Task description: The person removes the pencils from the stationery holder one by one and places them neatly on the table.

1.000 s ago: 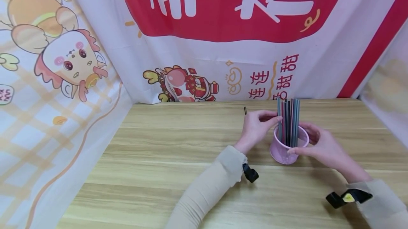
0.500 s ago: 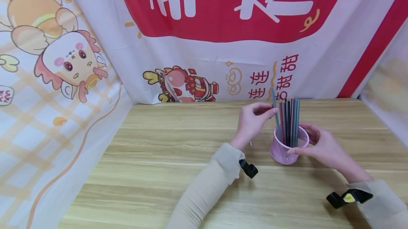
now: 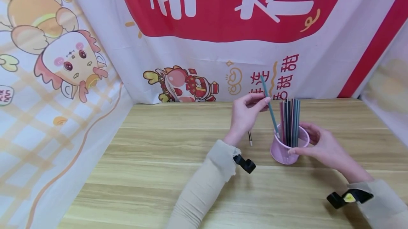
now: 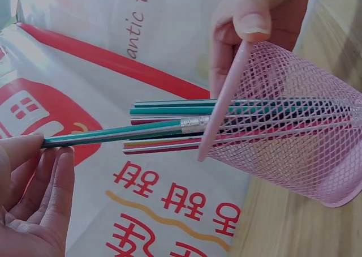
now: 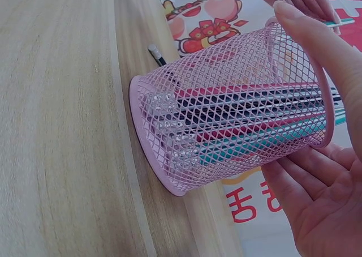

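Observation:
My left hand [image 3: 244,114] pinches a green pencil [image 4: 113,133] near its upper end between thumb and fingers. The pencil leans left, its silver-banded lower end right at the rim of a pink mesh pencil holder [image 5: 226,115]. My right hand [image 3: 326,149] grips the holder around its rim from the right, thumb in front and fingers behind. Inside stand several more pencils [image 3: 290,122], green, dark and red-striped, their silver-banded ends down at the bottom, as the right wrist view shows through the mesh.
A dark pencil with a white tip [image 3: 250,139] lies on the wooden table [image 3: 153,151] behind my left wrist, partly hidden by that hand. A printed cloth [image 3: 191,55] hangs along the table's back edge, and another covers the left side.
The left hand has drawn the green pencil up and leftward from the bunch, tilting it to the left. More of the dark pencil on the table shows. The right hand and holder stay put.

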